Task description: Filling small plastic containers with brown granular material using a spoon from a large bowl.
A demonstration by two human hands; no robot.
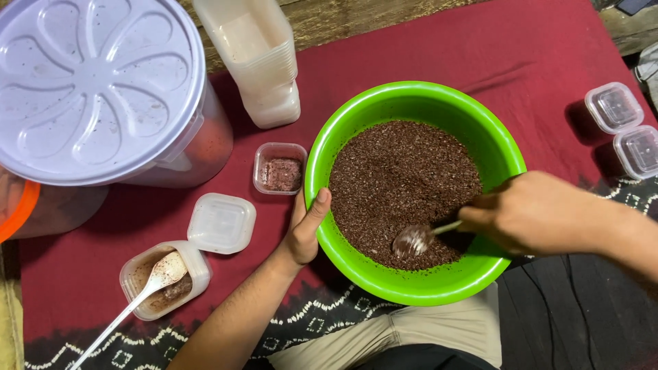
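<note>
While the left hand braces the green bowl at its nine o'clock rim, thumb hooked over the edge and fingers pressed against the outer wall, the right hand comes in from three o'clock, fingers closed around the handle of a metal spoon whose blurred head sits in the dark reddish-brown grains filling the bowl. Bowl sits centre on the red cloth. At ten o'clock, a small open tub with some of the same grains; at eight o'clock, a loose square lid and another tub with a white plastic spoon in it. Two lidded tubs wait at two o'clock.
</note>
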